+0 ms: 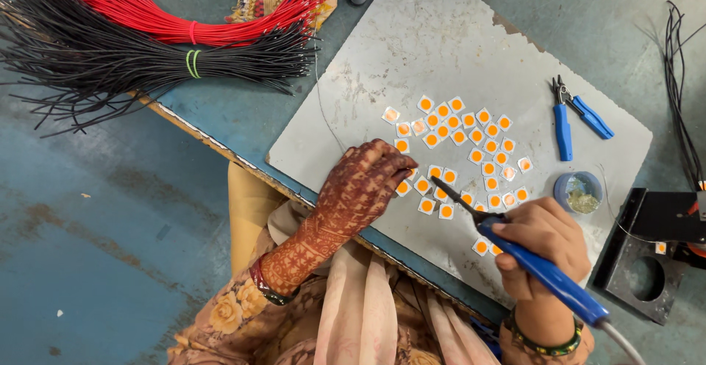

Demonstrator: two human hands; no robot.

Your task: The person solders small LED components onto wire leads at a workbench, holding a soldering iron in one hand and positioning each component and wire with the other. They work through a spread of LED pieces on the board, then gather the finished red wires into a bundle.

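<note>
My right hand (pixel 540 244) clamped round soldering iron (pixel 515 251), left hand (pixel 368 181) fingers together pinning LED chip (pixel 403 187). Hot tip close to fingertips, tiny slip probably burns me or scatters neighbours.

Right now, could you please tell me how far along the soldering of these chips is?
Done: cannot tell; no wire shows on any small orange-centred square chips. In hand: right hand holds the blue-handled soldering iron on one chip, steadied by left hand. Left: red wire bundle and black wire bundle lie bundled.
</note>
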